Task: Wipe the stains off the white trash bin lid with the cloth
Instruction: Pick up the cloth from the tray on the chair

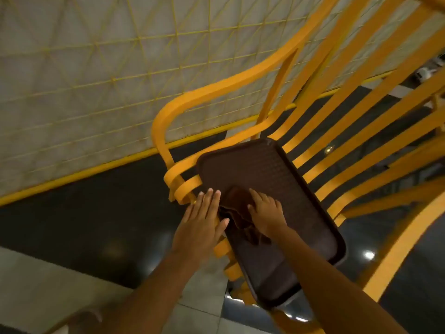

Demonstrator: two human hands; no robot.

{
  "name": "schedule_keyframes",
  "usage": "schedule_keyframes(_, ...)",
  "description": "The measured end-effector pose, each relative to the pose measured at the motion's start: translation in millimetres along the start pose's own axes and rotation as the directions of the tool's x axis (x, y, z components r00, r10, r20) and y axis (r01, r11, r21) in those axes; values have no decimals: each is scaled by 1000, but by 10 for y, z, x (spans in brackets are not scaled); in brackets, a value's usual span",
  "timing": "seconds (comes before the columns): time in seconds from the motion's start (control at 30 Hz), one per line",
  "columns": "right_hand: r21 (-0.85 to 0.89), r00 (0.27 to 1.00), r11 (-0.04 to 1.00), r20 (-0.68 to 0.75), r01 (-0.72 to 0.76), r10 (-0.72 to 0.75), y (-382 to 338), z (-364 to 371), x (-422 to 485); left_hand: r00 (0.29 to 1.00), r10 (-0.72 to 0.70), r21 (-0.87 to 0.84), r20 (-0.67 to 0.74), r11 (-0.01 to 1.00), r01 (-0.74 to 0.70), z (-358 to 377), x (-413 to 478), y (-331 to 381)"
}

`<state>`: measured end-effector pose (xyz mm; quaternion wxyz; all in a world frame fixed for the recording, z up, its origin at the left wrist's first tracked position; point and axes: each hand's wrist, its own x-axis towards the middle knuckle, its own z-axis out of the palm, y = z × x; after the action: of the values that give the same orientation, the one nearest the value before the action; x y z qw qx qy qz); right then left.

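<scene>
**Right grip on cloth; no lid in view**

Right hand [265,214] presses the dark cloth [237,208] at lower centre, fingers curled on it. Left hand [204,218] lies flat and spread, just left of the cloth. Cloth sits on a brown tray [277,169] running upper left to lower right across a yellow bench [361,121]. No white bin lid visible, so its direction cannot be told.

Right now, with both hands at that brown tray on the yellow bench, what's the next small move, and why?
Probably close the right hand on the dark cloth and lift it off the tray. The cloth lies bunched under that hand, the left hand rests flat and open beside it, and no white bin lid is in view.
</scene>
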<state>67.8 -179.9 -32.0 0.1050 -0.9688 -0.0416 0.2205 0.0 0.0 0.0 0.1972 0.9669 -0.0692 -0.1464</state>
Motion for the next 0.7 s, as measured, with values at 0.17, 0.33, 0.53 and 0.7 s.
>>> schedule_keyframes(0.17,-119,999,993,-32,-19,16,-13,23,70,1000,-20,-20,-21,1000,19,57,31,-13)
schedule_keyframes(0.33,-100,999,994,-24,-51,49,-63,96,135,998,-30,-118,48,992,36,98,47,29)
schedule_keyframes(0.53,132,995,987,25,-97,94,-222,51,76,980,-151,-617,128,762,198,187,135,100)
schedule_keyframes(0.7,765,977,617,210,-183,29,-501,-195,-124,911,-335,-844,241,390,367,-11,127,35)
